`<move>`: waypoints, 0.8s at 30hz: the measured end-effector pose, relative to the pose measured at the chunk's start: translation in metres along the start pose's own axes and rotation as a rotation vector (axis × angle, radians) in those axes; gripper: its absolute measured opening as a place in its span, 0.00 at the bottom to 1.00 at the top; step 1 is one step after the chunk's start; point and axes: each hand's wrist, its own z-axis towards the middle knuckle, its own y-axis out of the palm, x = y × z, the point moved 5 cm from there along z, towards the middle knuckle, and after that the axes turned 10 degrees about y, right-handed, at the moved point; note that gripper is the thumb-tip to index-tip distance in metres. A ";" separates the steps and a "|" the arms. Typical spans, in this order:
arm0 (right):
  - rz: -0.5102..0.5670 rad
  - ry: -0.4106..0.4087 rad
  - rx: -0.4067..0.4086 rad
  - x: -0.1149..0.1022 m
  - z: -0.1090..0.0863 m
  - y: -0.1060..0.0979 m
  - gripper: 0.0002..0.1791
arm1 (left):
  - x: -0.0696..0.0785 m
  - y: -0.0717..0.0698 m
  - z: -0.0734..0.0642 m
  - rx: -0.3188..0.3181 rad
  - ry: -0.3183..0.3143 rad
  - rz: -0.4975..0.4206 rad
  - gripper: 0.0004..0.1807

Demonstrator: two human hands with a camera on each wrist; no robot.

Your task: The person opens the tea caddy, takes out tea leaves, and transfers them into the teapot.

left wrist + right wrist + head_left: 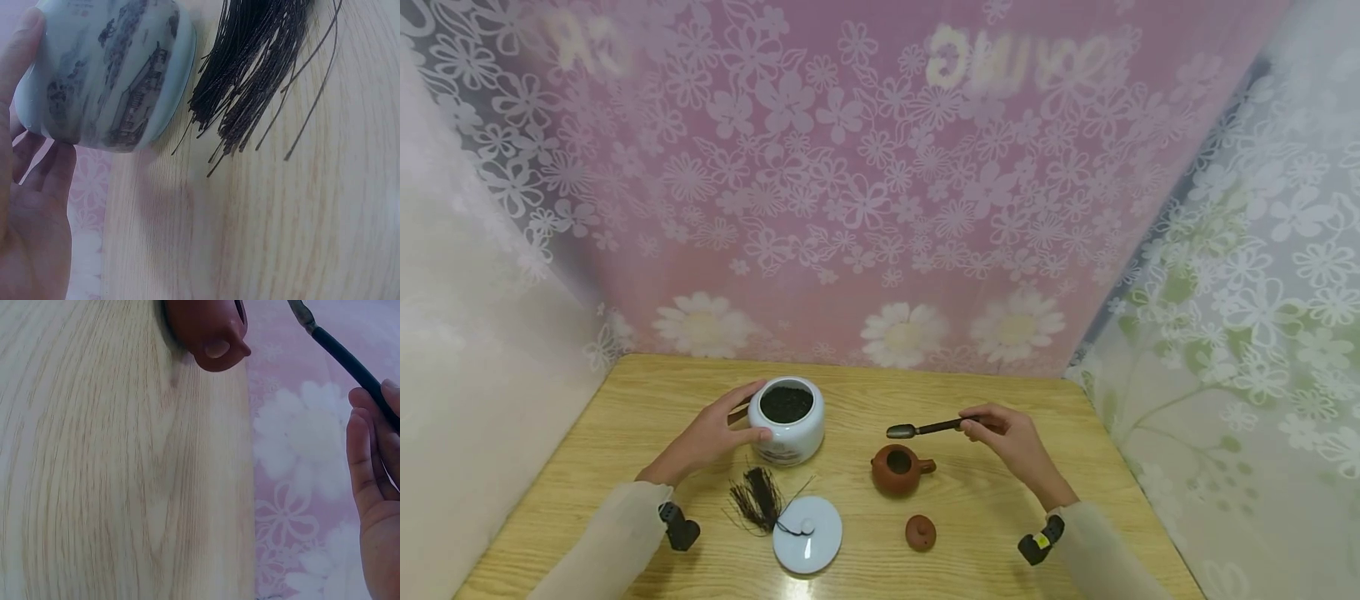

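Note:
My left hand (718, 431) grips the side of a white porcelain tea jar (805, 440), thumb at the front and fingers behind. Dark loose tea leaves (787, 404) show in its mouth; a painted landscape covers the jar (106, 75) in the left wrist view. Between thumb and fingers, my right hand (1017, 442) pinches the dark handle of a tea scoop (928, 428). The scoop's bowl is held above and just behind a small lidless clay teapot (895, 478), apart from it. Whether the bowl carries any leaves is hard to tell.
A white jar lid (820, 546) with a dark tassel (757, 500) tied to its knob lies at the front of the wooden table (1000, 542). The round clay teapot lid (920, 533) rests in front of the teapot. Flowered curtains (880, 208) enclose the table's back and sides.

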 end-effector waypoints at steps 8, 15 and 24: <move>0.098 -0.045 0.004 -0.011 0.021 0.025 0.15 | -0.002 0.000 0.000 0.000 0.005 0.012 0.54; 0.135 -0.070 -0.008 -0.032 0.038 0.045 0.16 | -0.001 0.000 0.000 0.004 -0.002 0.012 0.53; 0.139 -0.085 -0.025 -0.057 0.056 0.065 0.17 | -0.001 0.000 0.001 0.002 -0.006 0.021 0.54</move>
